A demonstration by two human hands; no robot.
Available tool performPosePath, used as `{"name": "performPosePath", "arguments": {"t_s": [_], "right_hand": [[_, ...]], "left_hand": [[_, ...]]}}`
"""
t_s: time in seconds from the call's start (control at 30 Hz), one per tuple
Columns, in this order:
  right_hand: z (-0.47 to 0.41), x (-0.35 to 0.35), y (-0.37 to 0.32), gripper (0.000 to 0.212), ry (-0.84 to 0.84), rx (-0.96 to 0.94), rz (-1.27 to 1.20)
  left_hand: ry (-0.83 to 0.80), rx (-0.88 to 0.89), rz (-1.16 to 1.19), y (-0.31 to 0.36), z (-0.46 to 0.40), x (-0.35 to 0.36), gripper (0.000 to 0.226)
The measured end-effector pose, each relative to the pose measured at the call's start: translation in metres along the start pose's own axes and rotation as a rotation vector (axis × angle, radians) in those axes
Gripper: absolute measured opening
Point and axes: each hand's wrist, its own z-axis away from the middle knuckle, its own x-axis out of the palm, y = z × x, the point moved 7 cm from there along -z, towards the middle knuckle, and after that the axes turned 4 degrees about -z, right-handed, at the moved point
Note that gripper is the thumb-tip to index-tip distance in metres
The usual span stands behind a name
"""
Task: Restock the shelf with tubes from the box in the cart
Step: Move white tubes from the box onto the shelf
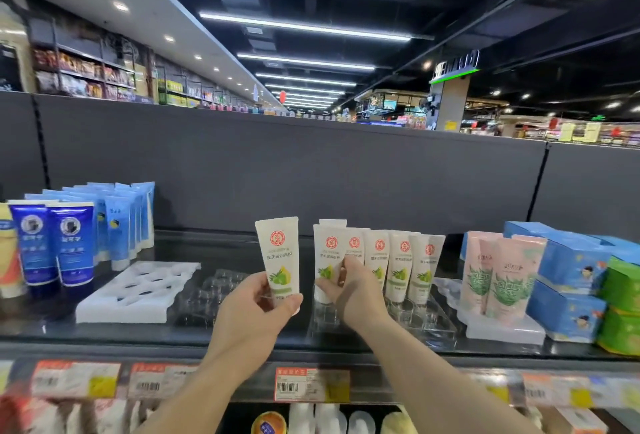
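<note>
My left hand [258, 309] pinches a white tube [280, 253] with a red seal and green fruit print, held upright, cap down, above the black shelf [242, 333]. Just to its right, my right hand [349, 286] grips the lower part of another white tube [327, 257], which stands at the left end of a row of several matching tubes [401, 264]. That row sits in a clear plastic holder [436, 322]. The box and the cart are out of view.
Blue tubes [69, 243] stand at the left beside a white foam tray [135, 291] and a clear tray [207, 295]. Pink tubes [498, 277] and blue and green boxes [575, 277] fill the right. Price tags [311, 383] line the shelf edge; a grey back panel [311, 174] rises behind.
</note>
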Motion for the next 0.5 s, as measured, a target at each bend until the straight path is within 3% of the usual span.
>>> {"name": "performPosePath", "arguments": {"t_s": [0.5], "right_hand": [[0.003,0.0019,0.008,0.025,-0.013,-0.049,0.198]], "left_hand": [[-0.009,0.012,-0.043,-0.0098,-0.0067,0.0066,0.033]]}}
